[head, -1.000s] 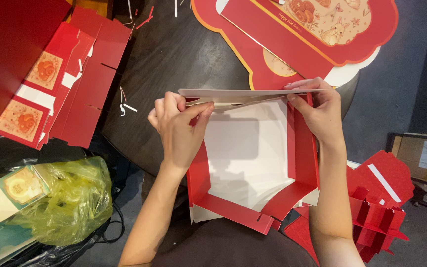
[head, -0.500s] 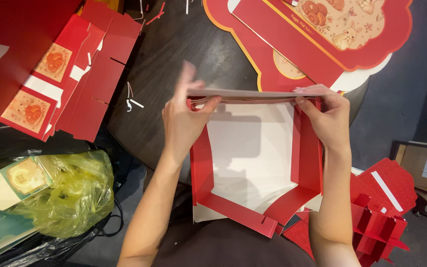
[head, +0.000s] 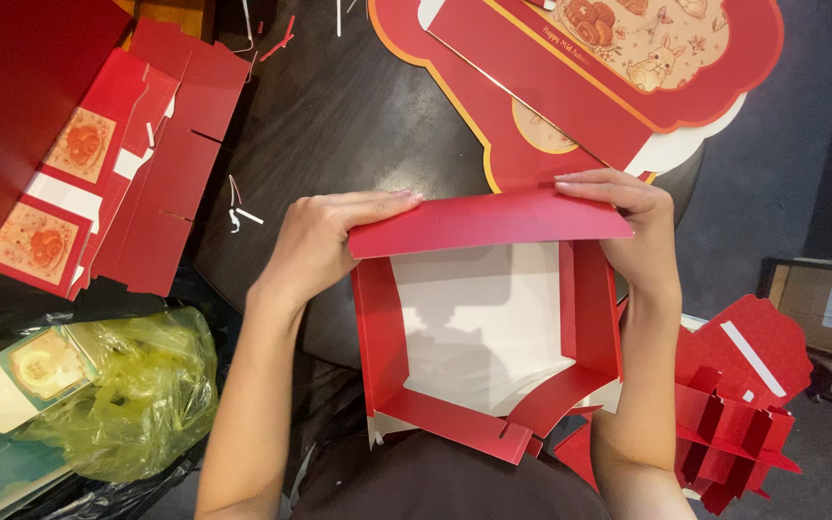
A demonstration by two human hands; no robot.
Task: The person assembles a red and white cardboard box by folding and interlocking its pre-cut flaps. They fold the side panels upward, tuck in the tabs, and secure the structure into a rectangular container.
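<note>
Change: you're tipping the far flap [head: 488,221] of the red box [head: 483,337] over toward you; a second ago it was showing only its edge, now its broad red face is lying across the box's far side, so that wall is folding inward.
Left hand [head: 325,241]: you're pinching the flap's left end, fingers lying flat along its far edge.
Right hand [head: 633,226]: you're gripping the flap's right end, fingertips curling over the top.
Box: it's sitting at the near edge of the dark tabletop [head: 339,116], against your lap.
Inside: nothing in it, just a white floor with red walls standing.
Bag: the yellow-green plastic bag [head: 127,400] at your left is sitting bunched, contents unclear.
</note>
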